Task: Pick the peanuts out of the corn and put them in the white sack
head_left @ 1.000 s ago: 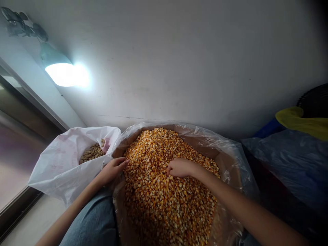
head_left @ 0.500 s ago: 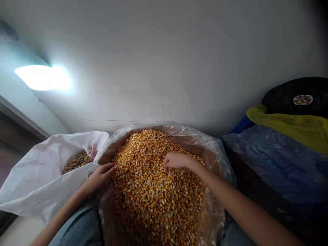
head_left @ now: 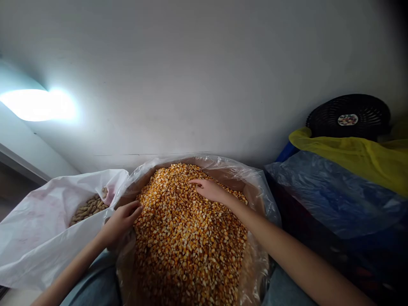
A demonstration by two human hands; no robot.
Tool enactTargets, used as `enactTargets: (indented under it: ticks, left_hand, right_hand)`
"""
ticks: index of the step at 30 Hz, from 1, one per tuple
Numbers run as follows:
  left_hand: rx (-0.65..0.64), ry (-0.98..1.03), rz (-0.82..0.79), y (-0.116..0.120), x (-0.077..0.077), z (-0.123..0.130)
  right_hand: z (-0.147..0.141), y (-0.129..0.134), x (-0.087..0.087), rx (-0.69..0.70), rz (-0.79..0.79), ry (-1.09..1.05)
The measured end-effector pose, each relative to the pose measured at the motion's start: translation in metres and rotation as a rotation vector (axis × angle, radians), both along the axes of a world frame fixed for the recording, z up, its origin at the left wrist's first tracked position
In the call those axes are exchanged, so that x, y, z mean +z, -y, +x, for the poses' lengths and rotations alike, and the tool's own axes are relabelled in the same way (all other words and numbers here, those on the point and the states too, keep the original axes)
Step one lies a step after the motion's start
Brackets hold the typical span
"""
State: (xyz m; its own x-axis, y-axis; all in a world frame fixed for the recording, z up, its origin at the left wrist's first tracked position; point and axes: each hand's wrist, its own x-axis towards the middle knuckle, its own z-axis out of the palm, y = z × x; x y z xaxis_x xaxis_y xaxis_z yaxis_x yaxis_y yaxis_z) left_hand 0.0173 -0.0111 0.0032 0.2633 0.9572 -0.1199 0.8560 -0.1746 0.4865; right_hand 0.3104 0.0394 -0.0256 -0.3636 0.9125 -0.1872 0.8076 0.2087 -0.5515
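Note:
A heap of dried yellow and orange corn kernels (head_left: 188, 238) fills a box lined with a clear plastic bag (head_left: 269, 199). My right hand (head_left: 208, 189) lies low over the upper part of the heap. Its index finger stretches left and the fingers are apart; the tips touch or hover just above the kernels. At the left rim of the lined box rests my left hand (head_left: 123, 221), fingers loosely stretched towards the kernels with a gap beside the thumb. I make out nothing held in either hand.
Left of the corn stands a white sack (head_left: 41, 216) with unshelled peanuts (head_left: 89, 208) in it. On the right are a bluish plastic bag (head_left: 331, 187), a yellow mesh cloth (head_left: 357, 153) and a black fan (head_left: 347, 114). A grey wall (head_left: 191, 85) rises behind; a bright lamp (head_left: 28, 105) glows at left.
My right hand has shifted up and left across the heap, its bent fingers stretching out. My left hand stays by the rim. The whole view has turned slightly right.

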Motion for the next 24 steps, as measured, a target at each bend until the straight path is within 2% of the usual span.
enactTargets:
  ticks: [4,6,8,10,13,15,18,20,22,24]
  left_hand:
    - [-0.126,-0.234,0.126,-0.023,0.019,0.036]
    - [-0.134,-0.375,0.17,-0.034,0.021,0.055]
    - [-0.148,-0.479,0.154,-0.039,0.014,0.07]
    - [-0.261,-0.468,0.047,-0.036,0.003,0.078]
    - [-0.478,-0.283,-0.156,-0.025,-0.01,0.078]
    - [-0.444,-0.216,-0.165,-0.023,-0.011,0.072]
    - [-0.185,-0.228,-0.017,-0.028,-0.008,0.062]
    - [-0.053,-0.255,0.039,-0.033,-0.006,0.058]
    - [-0.046,-0.272,0.007,-0.034,-0.007,0.058]
    - [-0.193,-0.206,-0.12,-0.031,-0.009,0.06]
  right_hand:
    - [0.003,-0.003,-0.004,0.188,-0.174,0.054]
    - [0.005,-0.003,-0.004,0.146,-0.119,0.041]
    - [0.007,-0.003,-0.002,0.004,0.027,-0.018]
    - [0.007,-0.003,0.0,-0.094,0.113,-0.047]
    - [0.002,-0.004,-0.003,-0.072,0.078,-0.017]
    - [-0.002,-0.004,-0.005,0.008,0.024,0.005]
    - [-0.005,-0.005,-0.005,0.121,-0.07,0.044]
    - [-0.004,-0.004,-0.003,0.1,-0.06,0.045]
    - [-0.002,-0.002,-0.001,0.021,0.009,0.0]
    - [-0.003,0.0,-0.002,-0.019,0.035,-0.048]
